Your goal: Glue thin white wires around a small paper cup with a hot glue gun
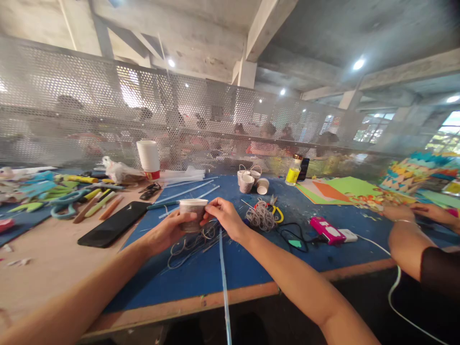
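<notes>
My left hand (166, 233) grips a small paper cup wrapped in twine (192, 214) from its left side, just above the blue mat (230, 268). My right hand (224, 218) pinches the cup's right rim with its fingertips. Loose coils of twine (192, 242) lie on the mat under the cup. A long pale blue strip (223, 278) runs from beneath my hands toward the table's front edge.
A black phone (114, 223) lies left of my hands. A stack of white cups (148, 158), scissors (68, 201), a twine bundle (260, 216), small wrapped cups (247, 181), a yellow bottle (293, 171) and a pink device (326, 230) surround them. Another person's hands (398, 213) work at right on coloured paper (338, 188).
</notes>
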Demonstrator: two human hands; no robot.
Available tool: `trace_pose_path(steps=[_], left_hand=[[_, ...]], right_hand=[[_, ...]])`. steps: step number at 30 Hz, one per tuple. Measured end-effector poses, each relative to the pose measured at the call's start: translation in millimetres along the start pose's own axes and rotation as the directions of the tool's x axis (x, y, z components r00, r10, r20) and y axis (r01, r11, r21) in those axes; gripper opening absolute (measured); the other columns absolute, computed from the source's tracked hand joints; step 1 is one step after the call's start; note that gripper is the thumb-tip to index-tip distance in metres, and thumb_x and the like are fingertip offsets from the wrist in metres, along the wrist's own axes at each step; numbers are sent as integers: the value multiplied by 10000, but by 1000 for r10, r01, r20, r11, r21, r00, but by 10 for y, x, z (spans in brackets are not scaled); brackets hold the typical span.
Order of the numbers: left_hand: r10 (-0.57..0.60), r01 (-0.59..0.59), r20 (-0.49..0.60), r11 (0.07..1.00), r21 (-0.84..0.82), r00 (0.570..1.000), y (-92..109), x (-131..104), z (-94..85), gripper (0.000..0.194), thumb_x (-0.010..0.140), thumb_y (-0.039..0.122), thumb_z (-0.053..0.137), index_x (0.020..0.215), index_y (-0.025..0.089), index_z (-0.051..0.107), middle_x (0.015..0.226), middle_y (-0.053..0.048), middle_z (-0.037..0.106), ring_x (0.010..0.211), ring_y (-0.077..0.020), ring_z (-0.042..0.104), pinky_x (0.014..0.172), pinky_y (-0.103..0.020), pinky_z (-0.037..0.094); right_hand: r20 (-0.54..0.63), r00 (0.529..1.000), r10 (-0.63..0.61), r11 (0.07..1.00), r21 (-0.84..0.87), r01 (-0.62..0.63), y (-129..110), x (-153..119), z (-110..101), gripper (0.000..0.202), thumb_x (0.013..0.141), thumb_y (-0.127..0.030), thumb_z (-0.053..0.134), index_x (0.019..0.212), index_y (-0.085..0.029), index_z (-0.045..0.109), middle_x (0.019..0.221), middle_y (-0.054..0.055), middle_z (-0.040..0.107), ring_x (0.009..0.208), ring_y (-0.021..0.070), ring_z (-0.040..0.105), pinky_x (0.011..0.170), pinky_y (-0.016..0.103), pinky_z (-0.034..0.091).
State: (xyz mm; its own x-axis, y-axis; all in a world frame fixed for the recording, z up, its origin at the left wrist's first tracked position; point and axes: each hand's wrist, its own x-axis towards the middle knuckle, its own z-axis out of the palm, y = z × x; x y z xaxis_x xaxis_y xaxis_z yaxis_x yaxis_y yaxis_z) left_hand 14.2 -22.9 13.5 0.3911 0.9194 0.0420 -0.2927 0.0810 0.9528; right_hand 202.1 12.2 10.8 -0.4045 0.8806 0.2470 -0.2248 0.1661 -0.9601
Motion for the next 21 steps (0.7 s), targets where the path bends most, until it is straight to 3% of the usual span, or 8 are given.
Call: trace_pose_path(steps=[6,14,21], left_hand=[[3,-3,-14,1000,-26,1000,-3,12,-11,271,831,268,755,1085,177,773,1027,-83,784,887,-188,699,830,-253,544],[34,-37,-98,999,-24,995,-43,90,-109,312,849,344,755,1088,144,775,1061,-119,798,930,-224,737,909,-289,565],[74,-78,-116,997,-28,990,-60,108,-124,331,889,368,712,1118,133,755,1136,-132,782,1026,-235,725,976,-308,544]], right_hand=[[-20,1000,5,999,-37,-6,55,33,-23,277,802,-415,716,847,-195,555,670,-33,674,584,150,684,694,291,529],[-18,997,-77,972,-225,71,145,44,-14,212,818,-299,703,959,-200,580,769,-22,672,746,161,695,781,304,540],[37,966,-257,819,-521,238,100,-54,28,203,881,-273,651,1064,-194,611,962,28,709,919,170,686,906,331,526]])
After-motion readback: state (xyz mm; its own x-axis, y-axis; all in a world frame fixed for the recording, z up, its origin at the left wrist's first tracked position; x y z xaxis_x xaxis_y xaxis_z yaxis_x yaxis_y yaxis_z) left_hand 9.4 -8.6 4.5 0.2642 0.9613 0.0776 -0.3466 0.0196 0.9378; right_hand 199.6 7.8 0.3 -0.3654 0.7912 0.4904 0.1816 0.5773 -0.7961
